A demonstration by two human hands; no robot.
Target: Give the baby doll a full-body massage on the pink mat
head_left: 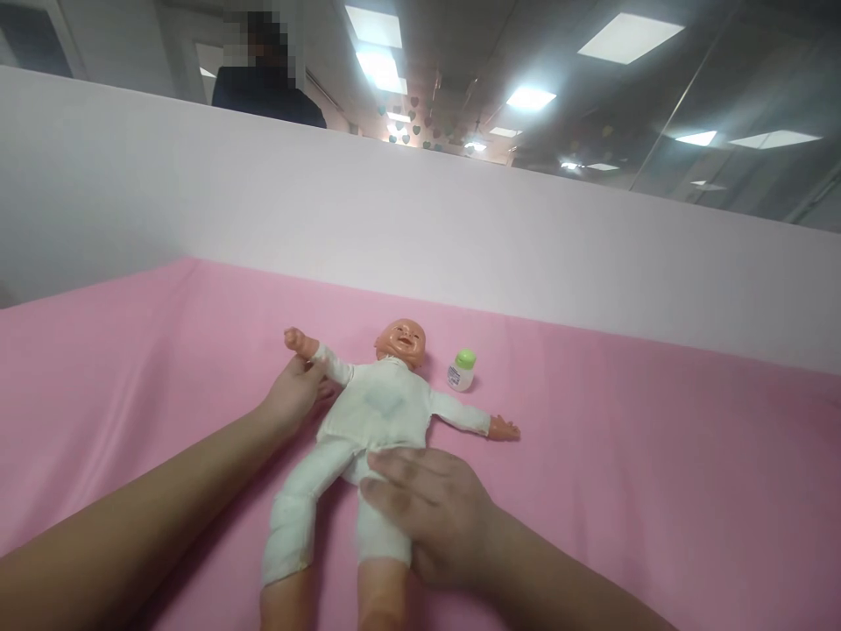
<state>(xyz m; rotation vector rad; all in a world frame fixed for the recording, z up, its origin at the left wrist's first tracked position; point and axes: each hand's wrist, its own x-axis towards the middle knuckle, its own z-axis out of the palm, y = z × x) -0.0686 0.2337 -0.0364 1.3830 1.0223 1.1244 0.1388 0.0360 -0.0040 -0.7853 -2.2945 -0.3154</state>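
Note:
A baby doll (387, 407) with a soft white cloth body lies on its back, head toward the far wall. My left hand (297, 393) is at the doll's arm on the left side, its fingers closed about the white sleeve just below the doll's hand. The fingertips there are partly hidden. Across the doll's hip and upper thigh rests my right hand (440, 504), palm down with its fingers stretched out. A small bottle (461, 372) with a green cap stands beside the doll's head, apart from both hands.
A pink cloth (631, 473) covers the surface beneath the doll. Behind it rises a white partition (420, 228). Beyond the partition a person in dark clothing (266, 95) is partly visible, under bright ceiling lights (631, 37).

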